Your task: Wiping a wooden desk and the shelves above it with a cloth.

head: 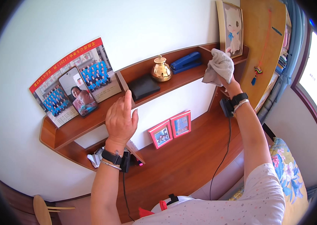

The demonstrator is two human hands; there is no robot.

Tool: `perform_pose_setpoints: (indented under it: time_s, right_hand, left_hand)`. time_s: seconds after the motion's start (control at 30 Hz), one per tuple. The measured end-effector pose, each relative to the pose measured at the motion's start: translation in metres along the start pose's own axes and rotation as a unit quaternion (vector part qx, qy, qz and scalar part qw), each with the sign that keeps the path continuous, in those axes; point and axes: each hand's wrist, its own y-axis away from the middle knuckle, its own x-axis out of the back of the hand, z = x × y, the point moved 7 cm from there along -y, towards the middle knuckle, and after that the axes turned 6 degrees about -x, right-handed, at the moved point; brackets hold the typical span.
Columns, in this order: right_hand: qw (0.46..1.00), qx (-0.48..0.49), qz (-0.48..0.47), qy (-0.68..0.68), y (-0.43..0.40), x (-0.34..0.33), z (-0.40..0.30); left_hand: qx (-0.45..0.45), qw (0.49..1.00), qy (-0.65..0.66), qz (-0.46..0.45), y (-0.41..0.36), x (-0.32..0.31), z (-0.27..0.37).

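Observation:
My right hand [233, 86] is closed on a crumpled grey cloth [221, 66] at the right part of a brown wooden shelf [188, 73], by an upright divider. My left hand [121, 121] holds nothing; its fingers are stretched and the thumb stands apart, in front of the shelf's edge by another divider. Whether it touches the wood I cannot tell. Between the hands, a black flat box [144, 86], a shiny gold lidded pot [161, 70] and a blue stapler [186, 62] sit on the shelf. The cloth hides most of the right hand's fingers.
A smartphone [78, 91] leans against a printed group photo [99, 73] at left. A framed cat picture [233, 28] stands at right. Pink photo frames [161, 135] stand on the desk [172, 168] below. Wrist-worn devices trail black cables [227, 143]. A floral-covered seat [287, 168] is at right.

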Motion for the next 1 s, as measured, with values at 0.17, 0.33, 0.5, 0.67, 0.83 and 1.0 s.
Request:
perform_pose_setpoints:
  time_s: [0.17, 0.33, 0.5, 0.67, 0.83, 1.0]
  right_hand:
    - [0.998, 0.059, -0.006, 0.035, 0.023, 0.009, -0.022]
    - [0.996, 0.085, -0.003, -0.04, 0.011, -0.019, -0.071]
    - [0.984, 0.073, -0.165, -0.014, -0.016, -0.077, -0.06]
    - [0.972, 0.143, -0.18, 0.042, -0.011, -0.125, -0.094]
    - [0.927, 0.221, -0.078, 0.292, -0.007, -0.128, -0.077]
    - [0.961, 0.167, -0.04, 0.216, -0.015, -0.107, -0.057]
  left_hand:
    - [0.007, 1.0, 0.001, -0.002, 0.001, 0.002, -0.002]
    - [0.008, 1.0, 0.005, -0.003, 0.002, 0.002, -0.002]
    - [0.006, 1.0, 0.017, 0.001, 0.0, 0.001, 0.0]
    - [0.008, 1.0, 0.003, 0.0, 0.003, 0.0, -0.004]
    - [0.006, 1.0, -0.003, 0.004, 0.001, -0.001, -0.002]
    - [0.006, 1.0, -0.005, 0.005, 0.0, 0.003, 0.001]
